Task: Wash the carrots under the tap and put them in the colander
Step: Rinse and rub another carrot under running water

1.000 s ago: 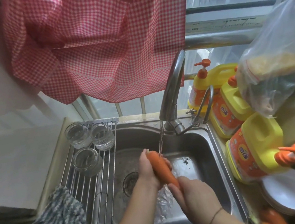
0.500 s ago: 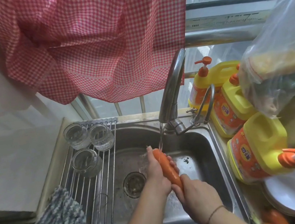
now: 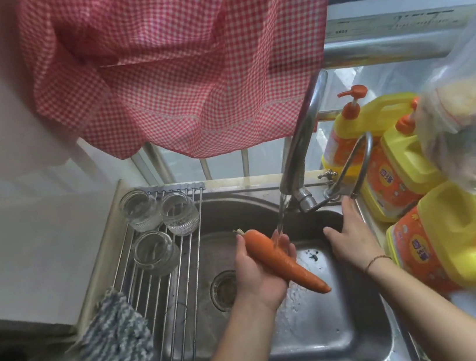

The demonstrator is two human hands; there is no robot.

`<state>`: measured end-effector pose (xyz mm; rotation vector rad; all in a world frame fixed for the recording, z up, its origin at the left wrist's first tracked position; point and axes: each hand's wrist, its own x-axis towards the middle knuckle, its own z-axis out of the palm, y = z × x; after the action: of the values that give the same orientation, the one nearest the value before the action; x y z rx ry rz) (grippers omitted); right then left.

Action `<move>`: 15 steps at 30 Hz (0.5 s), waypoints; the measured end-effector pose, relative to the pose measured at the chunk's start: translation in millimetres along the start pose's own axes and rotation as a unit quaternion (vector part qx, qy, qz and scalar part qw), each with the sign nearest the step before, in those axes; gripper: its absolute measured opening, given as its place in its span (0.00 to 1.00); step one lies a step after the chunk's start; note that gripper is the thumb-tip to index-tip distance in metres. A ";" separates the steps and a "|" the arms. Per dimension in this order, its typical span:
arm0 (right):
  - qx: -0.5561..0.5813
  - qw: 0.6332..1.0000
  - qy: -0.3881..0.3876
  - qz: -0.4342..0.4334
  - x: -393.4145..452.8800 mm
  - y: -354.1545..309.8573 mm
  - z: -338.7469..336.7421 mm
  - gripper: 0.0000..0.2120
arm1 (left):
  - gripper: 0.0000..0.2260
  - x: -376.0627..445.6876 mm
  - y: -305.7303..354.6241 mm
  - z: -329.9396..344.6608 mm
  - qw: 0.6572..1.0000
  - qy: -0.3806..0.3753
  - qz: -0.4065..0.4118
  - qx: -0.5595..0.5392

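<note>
Over sink (image 3: 356, 310), left hand (image 3: 259, 272) cradles carrot (image 3: 278, 260).

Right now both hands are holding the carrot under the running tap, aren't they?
Not quite: only the left hand holds the carrot under the running tap. The head view shows the right hand off it, reaching toward the tap's lever.

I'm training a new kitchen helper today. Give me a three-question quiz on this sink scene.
1. True or false: both hands grip the carrot.
2. Where does the right hand reach? A) the drain B) the tap handle C) the glasses
3. Fill in: water from the tap lands on the carrot and the ___ hand.

Key: 1 false; 2 B; 3 left
</note>
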<state>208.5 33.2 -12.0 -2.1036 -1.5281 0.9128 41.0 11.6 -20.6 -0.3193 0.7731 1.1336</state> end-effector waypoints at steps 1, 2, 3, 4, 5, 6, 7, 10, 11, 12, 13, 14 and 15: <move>0.009 1.000 0.005 0.002 0.8 -2.6 -0.2 0.36 | 0.28 -0.6 0.3 1.1 1.000 0.003 -0.002 0.001; 0.015 1.000 0.007 0.005 2.5 -4.7 -0.6 0.35 | 0.28 -1.9 0.8 2.3 1.000 0.006 -0.001 0.002; 0.019 1.000 0.007 0.008 4.2 -6.9 -0.9 0.35 | 0.28 -3.6 1.5 3.9 1.000 0.009 0.000 0.004; 0.022 1.000 0.007 0.011 5.8 -8.4 -1.0 0.35 | 0.28 -5.1 2.2 5.6 1.000 0.010 0.001 0.005; 0.023 1.000 0.007 0.014 8.0 -8.7 -0.8 0.35 | 0.27 -6.5 2.8 7.6 1.000 0.011 0.000 0.006; 0.022 1.000 0.010 0.016 9.5 -9.1 -1.1 0.35 | 0.27 -8.0 3.3 10.0 1.000 0.012 0.000 0.005; 0.018 1.000 0.013 0.013 10.5 -10.4 -1.3 0.35 | 0.26 -8.8 3.4 11.9 1.000 0.014 0.001 0.004; 0.013 1.000 0.011 0.015 11.8 -14.0 -1.8 0.36 | 0.26 -14.2 3.5 17.8 1.000 0.008 0.000 0.004; 0.013 1.000 0.010 0.014 12.2 -15.1 -1.7 0.36 | 0.27 -16.1 3.7 19.8 1.000 0.004 -0.004 0.005; 0.010 1.000 0.012 0.014 12.6 -15.4 -1.8 0.36 | 0.27 -17.8 3.5 21.3 1.000 0.001 -0.007 0.007; 0.009 1.000 0.016 0.012 13.1 -14.8 -2.0 0.36 | 0.27 -19.6 3.1 23.2 1.000 -0.002 -0.010 0.012; 0.008 1.000 0.021 0.011 12.4 -14.4 -3.2 0.35 | 0.27 -20.5 2.5 25.0 1.000 -0.004 -0.012 0.018; 0.011 1.000 0.023 0.013 9.5 -13.9 -4.9 0.34 | 0.26 -21.4 1.8 27.3 1.000 -0.006 -0.013 0.025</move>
<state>204.2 47.1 -2.3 -2.1184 -1.4652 0.8798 45.6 13.9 13.7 -0.2800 0.7844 1.0900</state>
